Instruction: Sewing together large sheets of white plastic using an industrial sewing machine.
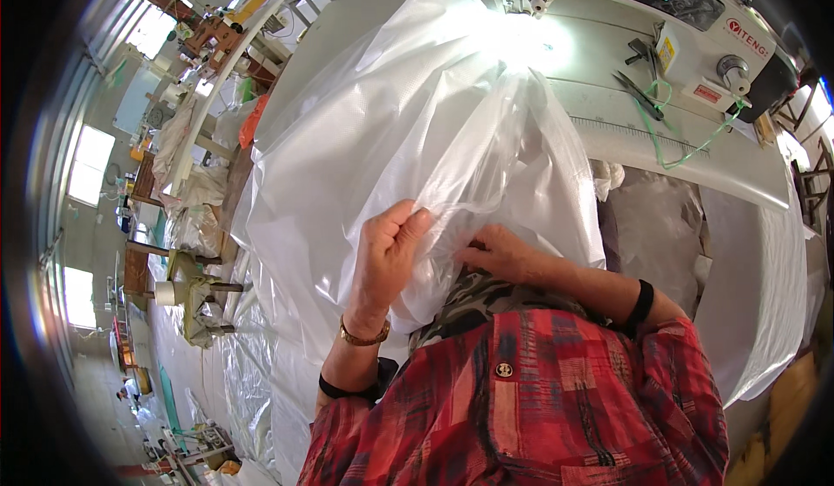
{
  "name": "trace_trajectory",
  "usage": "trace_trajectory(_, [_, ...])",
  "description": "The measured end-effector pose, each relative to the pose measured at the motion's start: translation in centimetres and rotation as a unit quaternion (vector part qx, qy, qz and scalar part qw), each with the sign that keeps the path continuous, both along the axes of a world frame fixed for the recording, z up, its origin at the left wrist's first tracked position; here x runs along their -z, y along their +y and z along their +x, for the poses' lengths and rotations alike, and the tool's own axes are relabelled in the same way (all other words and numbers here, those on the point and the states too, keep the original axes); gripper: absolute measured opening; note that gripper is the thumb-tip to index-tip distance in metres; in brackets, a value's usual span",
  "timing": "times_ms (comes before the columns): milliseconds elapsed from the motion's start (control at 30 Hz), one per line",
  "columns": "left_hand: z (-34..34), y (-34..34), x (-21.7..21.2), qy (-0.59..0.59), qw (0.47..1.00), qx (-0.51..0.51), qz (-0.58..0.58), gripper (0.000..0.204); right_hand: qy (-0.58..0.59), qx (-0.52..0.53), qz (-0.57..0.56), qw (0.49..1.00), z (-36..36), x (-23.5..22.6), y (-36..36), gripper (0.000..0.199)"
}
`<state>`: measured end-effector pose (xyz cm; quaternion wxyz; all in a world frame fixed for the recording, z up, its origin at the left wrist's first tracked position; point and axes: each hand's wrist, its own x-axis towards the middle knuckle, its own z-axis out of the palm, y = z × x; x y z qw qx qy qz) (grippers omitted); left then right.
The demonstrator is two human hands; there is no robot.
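A large sheet of translucent white plastic (373, 130) spreads from the sewing machine (599, 8) across the table and down over my lap. Its gathered folds run up to the brightly lit needle area, where glare hides the detail. My left hand (393, 247) is closed on a fold of the sheet, thumb pressed against the fingers. To its right and a little lower, my right hand (504, 253) has its fingers curled at the sheet's bunched edge, pinching the plastic close to my lap.
Small scissors (638, 95) and a green cord (665, 138) lie on the machine table (608, 134) at the right. More white plastic (747, 286) hangs at the far right. A stool with a thread cone (169, 292) and other workbenches stand on the left.
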<state>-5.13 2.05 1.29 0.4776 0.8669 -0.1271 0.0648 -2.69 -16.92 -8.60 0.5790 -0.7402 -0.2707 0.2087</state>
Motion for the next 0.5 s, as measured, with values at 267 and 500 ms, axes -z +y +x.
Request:
trace_trajectory(267, [0.2, 0.1, 0.4, 0.017, 0.997, -0.006, -0.076, 0.020, -0.226, 0.206, -0.049, 0.951, -1.1, -7.6, -4.3, 0.020])
trace_trajectory(500, [0.1, -0.3, 0.2, 0.053, 0.996, 0.014, -0.065, 0.024, -0.391, 0.142, -0.191, 0.889, 0.9, -7.7, -4.8, 0.023])
